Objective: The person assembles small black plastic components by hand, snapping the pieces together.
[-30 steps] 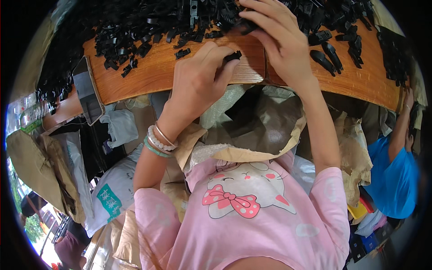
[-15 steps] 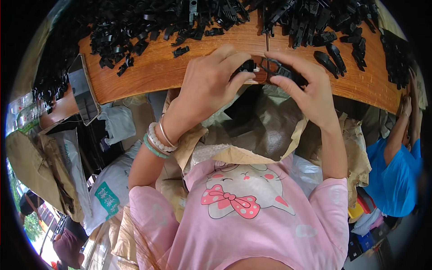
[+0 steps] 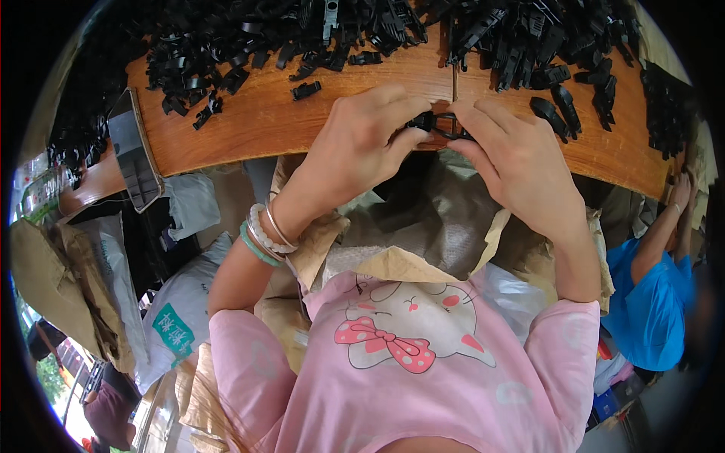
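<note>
Over the near edge of the wooden table [image 3: 249,128], my two hands are close together. My left hand [image 3: 359,140] is closed, pinching a small black plastic buckle half [image 3: 423,121] between thumb and fingers. Facing it, a pronged black buckle half [image 3: 447,127] is gripped in my right hand [image 3: 525,162], its outer end hidden by the fingers. The two halves meet or nearly touch; I cannot tell whether they are joined. One loose black plastic piece [image 3: 306,90] lies on the table just beyond my left hand.
Heaps of black plastic parts [image 3: 204,60] cover the table's far side, with another heap [image 3: 529,34] at right. A phone-like dark slab [image 3: 136,151] leans at the left edge. Below the hands hangs an open paper-rimmed sack [image 3: 400,264]. A co-worker in blue [image 3: 642,309] is at right.
My right hand has moved left and turned, bringing its buckle half against or very near the left one. The gap between the two pieces has narrowed.
</note>
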Tool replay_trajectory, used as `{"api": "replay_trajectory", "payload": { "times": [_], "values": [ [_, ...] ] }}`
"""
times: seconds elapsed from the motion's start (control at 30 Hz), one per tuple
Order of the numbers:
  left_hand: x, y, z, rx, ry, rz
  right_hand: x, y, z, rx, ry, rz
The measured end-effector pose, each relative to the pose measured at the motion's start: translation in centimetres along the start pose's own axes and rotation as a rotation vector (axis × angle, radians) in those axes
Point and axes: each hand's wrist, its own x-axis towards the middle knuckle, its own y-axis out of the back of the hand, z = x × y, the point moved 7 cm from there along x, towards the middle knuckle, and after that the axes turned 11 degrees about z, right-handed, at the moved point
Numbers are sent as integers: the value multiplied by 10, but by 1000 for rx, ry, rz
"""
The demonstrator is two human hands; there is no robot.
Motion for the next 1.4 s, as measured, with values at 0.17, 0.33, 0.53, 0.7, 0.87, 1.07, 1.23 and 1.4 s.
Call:
{"api": "replay_trajectory", "payload": {
  "times": [0.17, 0.33, 0.53, 0.7, 0.87, 1.07, 1.23, 1.4],
  "values": [
    [2, 1, -1, -7, -11, 36, 0, -8, 2, -97, -52, -142],
    [2, 1, 2, -1, -6, 43, -7, -6, 14, 109, -11, 141],
    [-5, 6, 8, 2, 236, 115, -41, -7, 26, 463, -226, 345],
    [-19, -12, 13, -781, 728, -222, -37, -2, 14, 550, -74, 437],
    [-21, -18, 31, -794, 676, -290, -39, 2, 2, 474, 10, 403],
    [-27, -21, 34, -872, 703, -261, -39, 16, -6, 337, 162, 402],
    [-34, -25, 35, -953, 734, -234, -38, 17, -10, 311, 191, 375],
    [-32, -19, 37, -675, 673, -29, -41, 12, -11, 297, 82, 388]
  ]
}}
